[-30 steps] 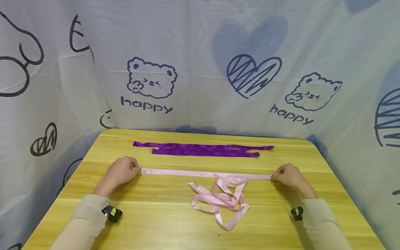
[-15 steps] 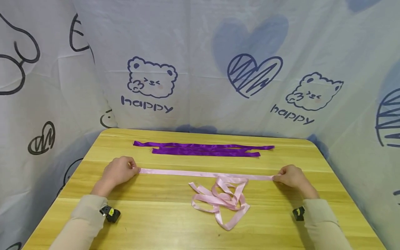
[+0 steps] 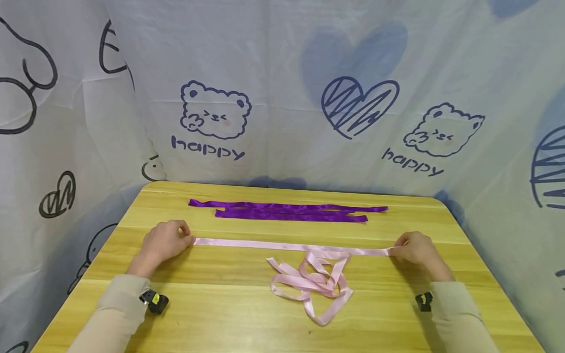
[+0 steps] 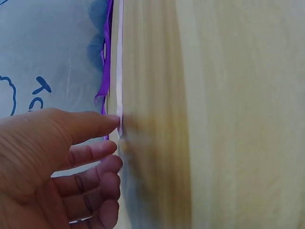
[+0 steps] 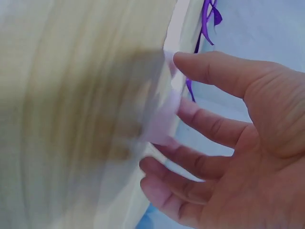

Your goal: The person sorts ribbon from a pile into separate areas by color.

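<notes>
Beige sleeves (image 3: 108, 314) reach in over a wood-grained table (image 3: 212, 314), a black wrist camera (image 3: 155, 302) at the left cuff and another at the right, while a tumble of pink loops (image 3: 315, 285) lies between them, its far side touching a straight pink ribbon (image 3: 265, 245) laid across the tabletop; whether the two are one piece cannot be told. The left hand (image 3: 165, 240) is at the ribbon's left end, thumb tip against it, fingers loosely bent, a gap showing between thumb and forefinger. The right hand (image 3: 418, 249) is at the other end, its digits more widely parted, thumb and fingertips touching a lightly bent tail of ribbon; neither hand shows a firm grip. The satin sheen suggests a very light, limp and slippery material, hard to harm by handling but quick to twist, crease or slide; the best hold would be a thumb-and-forefinger pinch on the flat of each end, under slight, even tension, and the loops would likely tangle if tugged. Just beyond, purple ribbons (image 3: 287, 215) lie close together, roughly parallel to the pink one, a few threads fraying at a left end. The yellowish table looks smooth and flat, with little to snag cloth. Behind it hangs a pale curtain (image 3: 282, 147) printed with blue cartoon motifs and the word "happy."
</notes>
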